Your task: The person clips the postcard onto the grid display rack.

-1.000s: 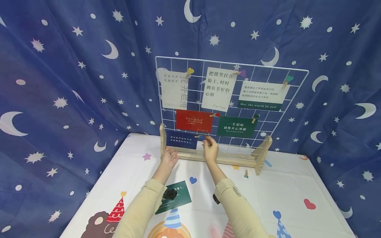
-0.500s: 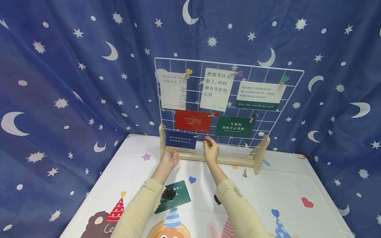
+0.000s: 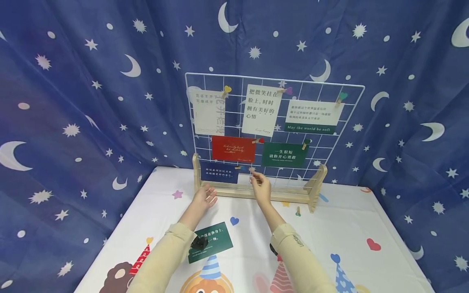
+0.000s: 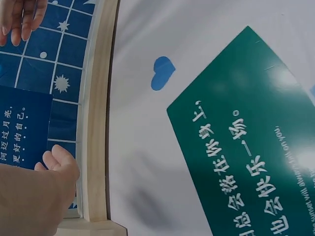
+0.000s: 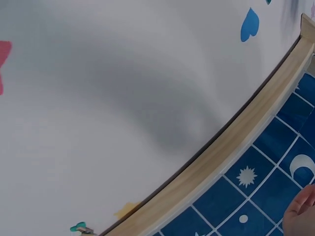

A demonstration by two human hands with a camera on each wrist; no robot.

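On the white wire grid [image 3: 282,173], a navy card [image 3: 219,172] hangs at the lower left, with a blue heart clothespin [image 3: 240,167] at its upper right corner. My right hand [image 3: 261,188] is just right of that clothespin, apart from it, fingers loosely bent and holding nothing. Below the card is my left hand [image 3: 204,198], fingers relaxed; in the left wrist view the left hand [image 4: 44,196] overlaps the card's lower edge, and I cannot tell whether they touch. A green card [image 3: 216,241] lies on the table, partly hidden by the left wrist's camera.
The grid stands in a wooden base [image 3: 256,194]. Higher up are clipped a red card [image 3: 233,149], a green card [image 3: 283,155] and three white cards, one of them in the middle [image 3: 261,110]. A loose clothespin [image 3: 298,211] with a green heart lies right of centre.
My right hand has let go of the blue heart clothespin and drawn slightly right and down. The clothespin stays on the navy card. The head view has shifted a little.
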